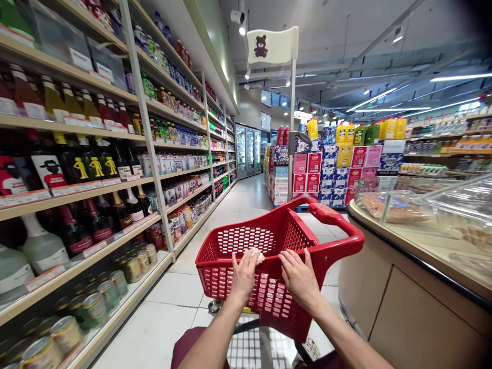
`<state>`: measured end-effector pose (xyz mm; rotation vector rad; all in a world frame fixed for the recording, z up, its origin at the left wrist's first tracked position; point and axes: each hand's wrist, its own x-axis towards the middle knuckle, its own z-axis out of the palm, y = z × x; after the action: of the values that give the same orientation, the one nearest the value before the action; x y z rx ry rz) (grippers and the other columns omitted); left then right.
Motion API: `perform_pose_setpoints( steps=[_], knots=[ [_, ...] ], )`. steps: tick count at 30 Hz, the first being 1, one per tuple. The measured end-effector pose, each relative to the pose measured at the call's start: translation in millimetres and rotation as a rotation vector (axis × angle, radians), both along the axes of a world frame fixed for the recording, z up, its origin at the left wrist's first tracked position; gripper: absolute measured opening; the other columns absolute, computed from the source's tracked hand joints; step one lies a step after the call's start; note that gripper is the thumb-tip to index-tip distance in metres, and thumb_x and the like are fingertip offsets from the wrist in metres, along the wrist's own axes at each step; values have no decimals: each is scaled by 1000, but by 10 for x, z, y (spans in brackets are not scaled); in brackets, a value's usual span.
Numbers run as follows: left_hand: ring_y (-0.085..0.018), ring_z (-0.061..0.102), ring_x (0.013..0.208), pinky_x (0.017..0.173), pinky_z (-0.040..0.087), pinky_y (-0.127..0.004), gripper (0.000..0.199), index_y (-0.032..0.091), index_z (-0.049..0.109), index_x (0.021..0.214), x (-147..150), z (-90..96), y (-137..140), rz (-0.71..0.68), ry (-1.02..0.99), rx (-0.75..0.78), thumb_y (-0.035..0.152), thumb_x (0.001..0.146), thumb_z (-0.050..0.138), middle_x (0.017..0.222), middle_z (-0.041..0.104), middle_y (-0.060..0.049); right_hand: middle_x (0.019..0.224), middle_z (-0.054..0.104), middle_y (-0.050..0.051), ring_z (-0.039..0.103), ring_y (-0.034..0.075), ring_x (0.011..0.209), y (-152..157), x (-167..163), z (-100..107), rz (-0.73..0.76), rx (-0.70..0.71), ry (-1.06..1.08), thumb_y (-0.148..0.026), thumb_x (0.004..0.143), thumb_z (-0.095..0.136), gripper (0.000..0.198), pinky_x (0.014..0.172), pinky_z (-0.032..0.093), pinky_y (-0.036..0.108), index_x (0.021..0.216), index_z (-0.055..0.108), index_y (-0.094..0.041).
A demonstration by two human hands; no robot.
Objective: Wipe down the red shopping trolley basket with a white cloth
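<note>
A red plastic shopping cart stands side-on before me, its handle at the right end. My left hand is at the near rim, with a crumpled white tissue at its fingers. Farther right along the same rim lies my right hand, fingers bent over the edge and gripping it. The part of the cart's inside that shows is the far perforated wall; its floor is hidden by the near side.
Shelves of bottles and cans run along the left. A rounded display counter stands close on the right. Stacked drink cartons are beyond the cart. A tiled aisle leads to glass-door fridges. A bear flag rises on a pole.
</note>
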<state>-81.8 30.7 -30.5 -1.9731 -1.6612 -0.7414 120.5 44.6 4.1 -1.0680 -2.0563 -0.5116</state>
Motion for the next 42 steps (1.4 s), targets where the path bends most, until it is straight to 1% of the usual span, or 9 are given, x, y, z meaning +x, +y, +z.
perform_pose_setpoints(
  steps=[6,12,18,20,24,26,30,37,42],
  knots=[
    [-22,44,117,101,8,-62,59,24,47,120,-539,-31,-156,289,-102,44,-4,72,27,127,48,-8,113,60,6,47,21,112,-1,-11,-37,-1,22,-28,-19,82,39,32,106,5,45,104,61,-18],
    [-17,37,123,104,5,-56,69,25,40,126,-142,-14,-49,36,15,-21,-9,67,27,132,43,-3,111,61,5,49,20,109,34,-175,-54,9,-15,-40,-20,82,40,32,106,4,45,107,60,-18],
    [-21,41,120,102,5,-60,59,23,48,119,-601,-26,-173,328,-133,18,-4,71,28,128,48,-7,115,59,5,46,21,112,5,-183,-98,1,-33,-66,-20,82,39,34,106,4,44,110,58,-18],
    [-20,39,121,102,6,-60,63,24,48,120,-484,-15,-154,279,-108,1,-7,68,26,129,46,-6,114,59,6,46,21,113,-4,-190,-102,-29,-34,-54,-20,82,40,33,106,6,44,109,59,-18],
    [-17,38,122,104,9,-57,71,26,42,124,-107,35,-80,32,-19,-22,-9,65,25,131,44,-3,114,59,5,46,20,113,11,-161,-93,-10,-36,-54,-18,81,40,34,106,5,45,109,59,-19],
    [-17,41,120,103,9,-58,69,27,43,123,-169,60,-105,59,-42,-11,-8,67,25,128,47,-3,115,59,4,46,20,113,17,-138,-94,3,-31,-71,-16,80,40,35,106,4,45,110,58,-20],
    [-21,48,113,102,9,-61,54,26,51,116,-505,80,-197,275,-129,43,-1,75,29,122,53,-6,116,58,5,46,20,113,6,-147,-119,-7,-20,-66,-15,80,39,36,106,6,45,111,57,-19],
    [-16,41,120,105,10,-55,68,25,44,122,-81,43,-62,16,-16,-3,-9,66,26,128,49,-2,117,57,6,45,20,114,21,-133,-142,-4,-20,-54,-14,78,40,38,106,8,43,111,57,-18],
    [-20,48,114,102,9,-60,52,26,49,117,-587,32,-150,219,-116,14,0,76,28,122,54,-5,117,58,5,46,19,113,17,-133,-127,12,-21,-54,-14,77,40,38,106,7,42,111,57,-18]
  ],
)
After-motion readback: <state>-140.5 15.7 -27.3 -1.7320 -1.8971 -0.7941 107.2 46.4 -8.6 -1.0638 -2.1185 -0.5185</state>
